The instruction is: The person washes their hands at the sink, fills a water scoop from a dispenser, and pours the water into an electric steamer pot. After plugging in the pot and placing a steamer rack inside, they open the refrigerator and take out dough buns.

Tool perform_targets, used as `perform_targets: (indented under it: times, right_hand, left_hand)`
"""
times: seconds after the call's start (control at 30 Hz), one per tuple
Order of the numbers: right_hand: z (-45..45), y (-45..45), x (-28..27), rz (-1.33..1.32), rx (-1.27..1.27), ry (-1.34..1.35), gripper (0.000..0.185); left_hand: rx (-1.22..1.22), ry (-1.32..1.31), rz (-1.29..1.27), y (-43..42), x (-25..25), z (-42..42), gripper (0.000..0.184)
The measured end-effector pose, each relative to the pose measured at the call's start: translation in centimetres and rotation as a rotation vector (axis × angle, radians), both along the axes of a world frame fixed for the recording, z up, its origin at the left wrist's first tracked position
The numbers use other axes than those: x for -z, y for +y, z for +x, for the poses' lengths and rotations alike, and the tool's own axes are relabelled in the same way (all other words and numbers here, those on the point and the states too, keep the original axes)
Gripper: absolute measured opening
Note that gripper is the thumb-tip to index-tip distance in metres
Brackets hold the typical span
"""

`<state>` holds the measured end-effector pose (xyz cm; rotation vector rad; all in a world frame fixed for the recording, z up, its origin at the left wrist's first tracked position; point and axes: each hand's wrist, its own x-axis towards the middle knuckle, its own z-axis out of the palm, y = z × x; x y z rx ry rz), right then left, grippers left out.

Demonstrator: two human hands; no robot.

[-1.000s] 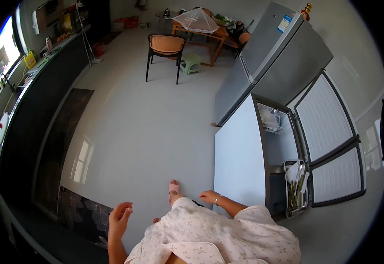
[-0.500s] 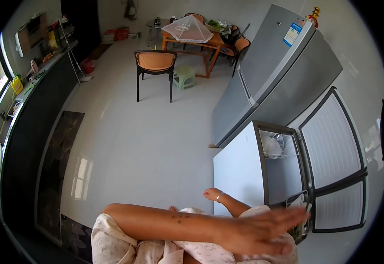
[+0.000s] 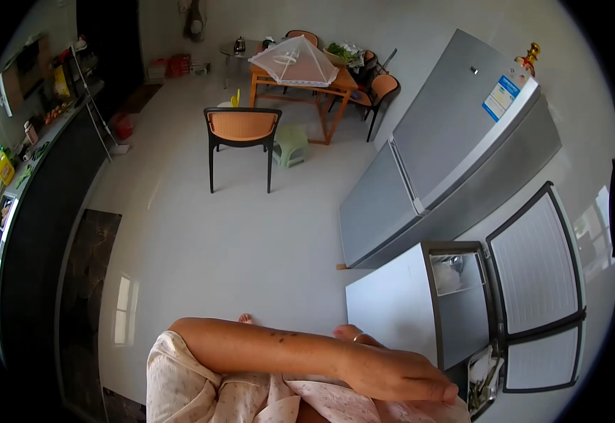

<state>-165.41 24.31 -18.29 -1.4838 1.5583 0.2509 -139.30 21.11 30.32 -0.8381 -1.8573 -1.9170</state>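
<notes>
My left hand (image 3: 409,377) reaches across my body to the right, palm down. Its thumb points right, and its fingers bend out of sight, so I cannot see whether they hold anything. The nearest thing to it is the white chest freezer (image 3: 392,303), which stands with its lid (image 3: 533,261) up. My right hand (image 3: 346,330), with a bracelet at the wrist, is low by the freezer's front. My left forearm hides most of it, fingers included. Inside the freezer are a wire basket (image 3: 478,280) with a white bag and, nearer me, another basket (image 3: 487,377) holding green and white items.
A tall grey refrigerator (image 3: 455,134) stands beyond the freezer. Ahead are a chair (image 3: 242,127), a green stool (image 3: 291,146) and a wooden table (image 3: 342,83) with a mesh food cover (image 3: 297,62). A dark-fronted counter (image 3: 46,204) runs along the left.
My left hand, spread and blurred before, has drawn back to the left and its fingers have bent. My right hand has become mostly covered by the left forearm. The room sits lower in view.
</notes>
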Motion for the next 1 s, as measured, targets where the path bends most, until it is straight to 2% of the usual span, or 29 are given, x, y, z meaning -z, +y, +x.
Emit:
perform_targets:
  times: [0.03,0.1,0.17,0.2,0.23,0.3,0.33,0.37,0.4,0.47,0.6,0.63,0.67,0.7,0.73,0.77,0.83,0.87,0.9,1.0]
  right_hand:
    - [0.4,-0.8,-1.1,0.022,0.061,-0.015,0.029]
    - [1.7,-3.0,-3.3,0.037,0.190,-0.065,0.028]
    - [3.4,-4.9,-5.4,-0.013,0.238,-0.141,0.028]
    - [4.2,-5.2,-7.0,-0.085,0.227,-0.219,0.027]
    - [5.8,-6.2,-8.8,0.006,0.316,-0.161,0.027]
    - [5.4,-7.1,-5.0,-0.133,0.176,-0.183,0.028]
    - [5.8,-8.1,-5.8,-0.132,0.187,-0.183,0.028]
    - [6.2,-9.5,-7.3,-0.103,0.071,-0.130,0.028]
    - [6.5,-11.1,-8.6,-0.076,-0.048,-0.077,0.028]
    - [5.9,-13.8,-8.5,-0.071,-0.092,-0.029,0.029]
    - [2.9,-20.1,-8.3,-0.059,-0.246,0.083,0.030]
    - [2.3,-22.2,-9.4,-0.076,-0.294,0.128,0.032]
    - [-0.2,-23.5,-4.2,-0.147,-0.368,0.124,0.033]
    - [-3.2,-25.4,1.2,-0.224,-0.443,0.127,0.035]
    - [-3.8,-28.1,0.1,-0.238,-0.441,0.130,0.035]
    - [-4.0,-30.3,-0.6,-0.311,-0.274,0.023,0.035]
    - [-3.8,-34.5,-4.1,-0.437,0.061,-0.194,0.035]
    - [-3.7,-36.3,-6.3,-0.379,-0.049,-0.073,0.033]
    - [-3.5,-38.7,-8.3,-0.323,-0.159,0.048,0.032]
    - [-3.9,-44.6,-10.2,-0.371,-0.186,0.089,0.027]
  left_hand:
    - [-0.013,0.016,0.073,-1.7,-0.6,1.3,0.033]
    - [-0.077,0.071,0.002,-4.1,-1.4,2.7,0.030]
    - [-0.091,-0.077,-0.196,-6.2,-1.5,2.8,0.023]
    - [-0.082,-0.076,-0.196,-7.2,-1.6,2.6,0.023]
    - [-0.103,-0.099,-0.226,-8.0,-1.5,2.3,0.019]
    - [-0.106,-0.124,-0.252,-9.7,-1.1,2.2,0.016]
    - [-0.160,-0.050,-0.125,-10.5,-1.0,2.2,0.015]
    - [-0.218,0.024,0.002,-11.5,-1.0,2.2,0.014]
    - [-0.213,0.025,0.002,-13.1,-1.7,2.6,0.014]
    - [-0.027,-0.084,0.165,-16.9,-4.1,3.9,0.013]
    - [0.045,-0.075,0.081,-23.7,-5.1,3.9,0.017]
    - [0.022,-0.210,-0.198,-25.6,-5.5,3.4,0.013]
    - [0.000,-0.345,-0.480,-27.6,-5.7,2.8,0.009]
    - [-0.094,-0.170,-0.280,-30.3,-5.4,3.0,0.007]
    - [-0.184,0.007,-0.084,-33.4,-4.5,3.3,0.009]
    - [-0.208,-0.059,-0.046,-36.5,-2.3,2.6,0.021]
    - [-0.481,-0.319,-0.101,-43.0,0.9,3.3,0.025]
    - [-0.706,-0.479,-0.100,-45.4,2.6,4.2,0.024]
    - [-0.872,-0.519,-0.154,-48.1,6.3,5.2,0.022]
    - [-1.103,-0.830,0.040,-52.7,15.3,10.7,0.020]
